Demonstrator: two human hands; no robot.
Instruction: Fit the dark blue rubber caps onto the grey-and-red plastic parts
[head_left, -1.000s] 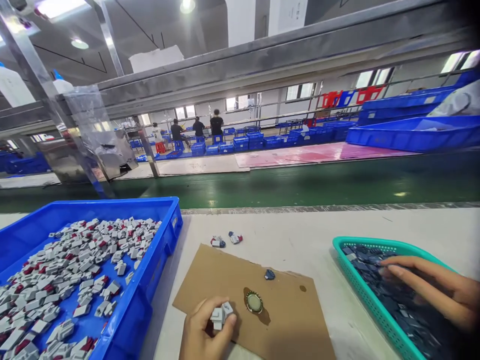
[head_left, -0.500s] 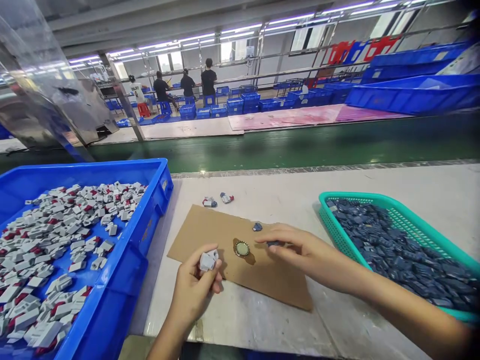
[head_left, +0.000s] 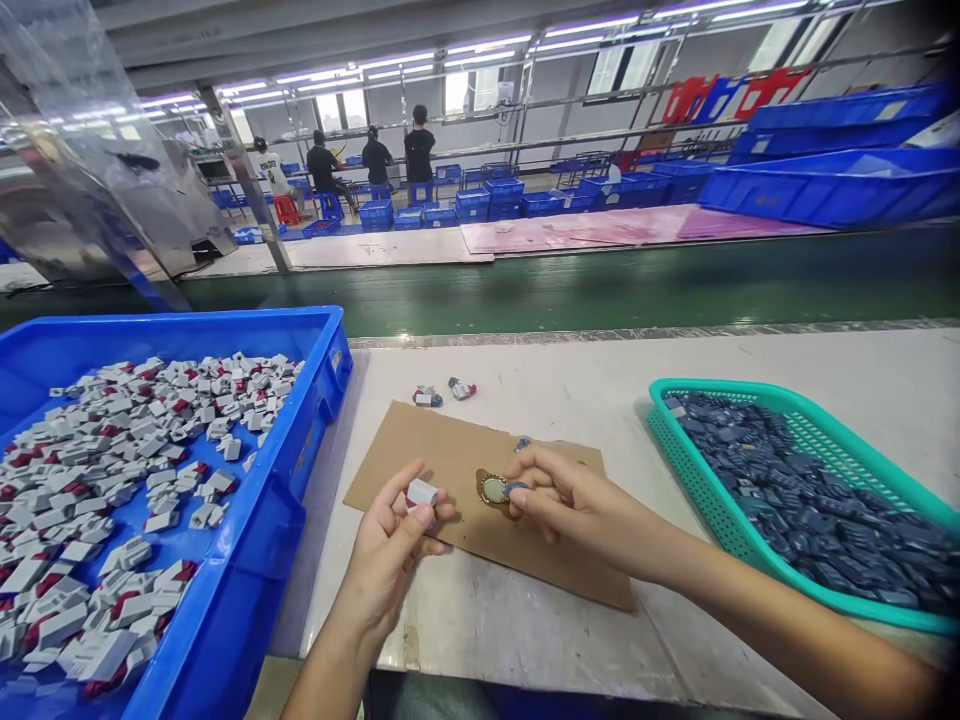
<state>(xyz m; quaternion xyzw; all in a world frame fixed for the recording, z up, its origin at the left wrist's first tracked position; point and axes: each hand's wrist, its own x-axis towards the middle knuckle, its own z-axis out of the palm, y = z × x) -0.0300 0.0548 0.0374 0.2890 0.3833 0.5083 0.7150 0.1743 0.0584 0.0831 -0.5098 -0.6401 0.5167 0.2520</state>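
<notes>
A small grey-and-red plastic part (head_left: 422, 493) is pinched between the thumb and fingers of my left hand (head_left: 394, 535). My right hand (head_left: 559, 495) grips a small dark blue plastic part (head_left: 516, 487) at its fingertips. That part is close to a round, gold-rimmed piece with a pale centre (head_left: 494, 488), which lies on the brown cardboard sheet (head_left: 442, 450); whether they touch I cannot tell. Behind my right fingers, another dark blue part (head_left: 523, 443) lies on the cardboard, partly hidden. Two joined grey, blue and red pieces (head_left: 462, 388) rest on the table beyond the sheet.
On the left stands a blue bin (head_left: 281, 500) with many grey-and-red parts. A green basket (head_left: 686, 490) of dark blue parts sits at the right. Past the white table (head_left: 585, 385) runs a green belt (head_left: 525, 295). Several people sit or stand far behind, near stacked blue crates.
My right hand has moved slightly left and down with the dark blue part, to the edge of the round piece. The grey-and-red part has turned in my left hand, showing red.
</notes>
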